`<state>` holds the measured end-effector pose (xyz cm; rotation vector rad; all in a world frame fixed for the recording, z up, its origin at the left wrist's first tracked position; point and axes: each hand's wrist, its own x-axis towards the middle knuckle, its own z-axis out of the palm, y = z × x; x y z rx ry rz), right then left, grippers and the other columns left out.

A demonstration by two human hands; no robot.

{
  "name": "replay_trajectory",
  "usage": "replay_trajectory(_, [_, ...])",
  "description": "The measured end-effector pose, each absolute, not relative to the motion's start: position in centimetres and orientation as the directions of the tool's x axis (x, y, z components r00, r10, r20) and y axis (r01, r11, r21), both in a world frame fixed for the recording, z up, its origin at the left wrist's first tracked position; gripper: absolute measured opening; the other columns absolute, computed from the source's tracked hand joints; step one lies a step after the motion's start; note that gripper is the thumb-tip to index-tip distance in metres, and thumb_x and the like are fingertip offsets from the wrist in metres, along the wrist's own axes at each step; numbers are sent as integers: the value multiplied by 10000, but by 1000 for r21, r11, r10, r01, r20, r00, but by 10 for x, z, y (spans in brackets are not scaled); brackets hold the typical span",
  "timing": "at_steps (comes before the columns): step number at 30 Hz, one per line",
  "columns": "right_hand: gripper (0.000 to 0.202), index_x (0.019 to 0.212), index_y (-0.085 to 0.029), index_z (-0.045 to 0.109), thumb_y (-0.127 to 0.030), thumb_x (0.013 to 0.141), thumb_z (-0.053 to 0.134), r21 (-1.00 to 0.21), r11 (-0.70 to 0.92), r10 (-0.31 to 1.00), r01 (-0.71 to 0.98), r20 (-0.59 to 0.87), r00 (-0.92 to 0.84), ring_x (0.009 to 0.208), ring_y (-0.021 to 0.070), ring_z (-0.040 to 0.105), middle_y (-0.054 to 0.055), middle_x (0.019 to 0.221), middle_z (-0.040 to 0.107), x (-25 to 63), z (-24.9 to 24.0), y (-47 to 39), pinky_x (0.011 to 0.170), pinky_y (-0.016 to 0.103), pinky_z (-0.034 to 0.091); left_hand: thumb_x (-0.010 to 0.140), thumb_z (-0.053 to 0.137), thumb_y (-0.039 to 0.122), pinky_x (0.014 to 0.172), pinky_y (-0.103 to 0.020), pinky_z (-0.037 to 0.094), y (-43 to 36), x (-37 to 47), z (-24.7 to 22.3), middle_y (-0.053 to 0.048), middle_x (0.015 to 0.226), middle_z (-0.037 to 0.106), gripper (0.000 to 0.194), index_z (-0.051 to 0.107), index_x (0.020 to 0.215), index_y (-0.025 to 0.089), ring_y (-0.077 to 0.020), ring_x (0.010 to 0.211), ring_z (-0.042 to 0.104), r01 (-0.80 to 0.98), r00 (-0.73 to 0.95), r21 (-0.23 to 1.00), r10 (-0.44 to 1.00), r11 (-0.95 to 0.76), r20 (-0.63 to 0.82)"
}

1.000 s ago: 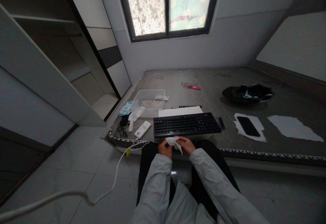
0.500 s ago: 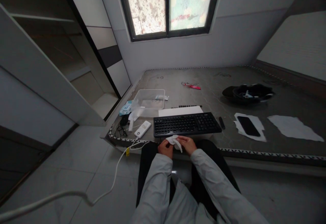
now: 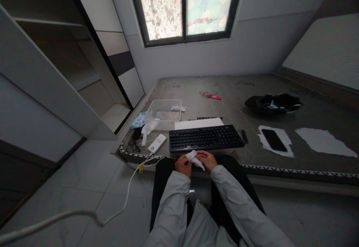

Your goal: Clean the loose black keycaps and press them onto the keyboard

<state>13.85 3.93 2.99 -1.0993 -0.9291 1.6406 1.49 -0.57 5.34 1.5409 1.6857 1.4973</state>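
Between my two hands is a crumpled white tissue (image 3: 195,159), one end hanging down. My left hand (image 3: 183,165) has its fingers curled closed at the tissue's left side. Thumb and fingers of my right hand (image 3: 208,160) pinch its right side. Both hands are just in front of a black keyboard (image 3: 206,138), which lies on the edge of a grey mattress (image 3: 230,86). A white sheet (image 3: 199,123) shows behind the keyboard.
To the left are a white power bank (image 3: 157,144) with a white cable, a clear plastic box (image 3: 164,113) and a blue mask (image 3: 138,120). At the right lie a black phone (image 3: 274,140) on paper, another paper sheet (image 3: 325,141) and a black cap (image 3: 273,104).
The tissue has turned and shifted slightly right, its loose end hanging lower. Both hands have moved slightly right with it. The keyboard and other things stay in place.
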Motion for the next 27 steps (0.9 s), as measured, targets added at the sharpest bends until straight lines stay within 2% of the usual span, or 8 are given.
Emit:
replay_trajectory(5, [357, 732, -158, 638, -349, 454, 755, -902, -330, 937, -280, -276, -215, 609, 175, 628, 35, 684, 685, 138, 34, 37, 576, 284, 487, 576, 565, 121, 620, -239, 491, -8, 16, 54, -14, 742, 702, 229, 708, 738, 195, -161, 679, 628, 437, -338, 890, 894, -128, 294])
replay_trajectory(9, [396, 787, -157, 639, -371, 473, 748, -880, -352, 927, -319, -281, -248, 620, 176, 628, 45, 710, 687, 134, 41, 33, 589, 287, 488, 564, 565, 142, 528, -228, 476, -8, 15, 59, -10, 622, 695, 244, 713, 755, 174, -164, 565, 617, 450, -438, 892, 882, 49, 173])
replay_trajectory(11, [404, 798, -162, 638, -383, 477, 744, -885, -327, 934, -332, -248, -258, 662, 185, 631, 49, 742, 688, 133, 43, 33, 617, 295, 491, 552, 584, 166, 524, -233, 475, -7, 14, 60, -15, 622, 699, 257, 711, 775, 177, -178, 574, 624, 429, -477, 898, 869, 97, 134])
replay_trajectory(14, [411, 809, -169, 640, -397, 481, 739, -898, -302, 939, -321, -221, -263, 722, 199, 629, 57, 801, 687, 133, 41, 33, 648, 307, 492, 530, 606, 176, 566, -252, 486, -6, 14, 60, -24, 686, 709, 278, 708, 789, 194, -203, 642, 639, 387, -501, 918, 856, 87, 130])
replay_trajectory(17, [393, 799, -168, 644, -401, 495, 732, -907, -299, 940, -297, -227, -253, 723, 194, 628, 58, 806, 686, 133, 38, 34, 655, 301, 490, 538, 610, 190, 551, -242, 480, -5, 14, 57, -20, 643, 704, 248, 710, 764, 186, -193, 612, 636, 370, -497, 925, 859, 82, 123])
replay_trajectory(27, [369, 805, -166, 665, -407, 529, 706, -927, -285, 938, -244, -218, -268, 658, 172, 619, 41, 744, 688, 135, 26, 37, 663, 305, 477, 600, 589, 251, 585, -241, 468, -4, 12, 51, -29, 675, 699, 207, 706, 754, 177, -188, 642, 632, 433, -444, 901, 874, 16, 198])
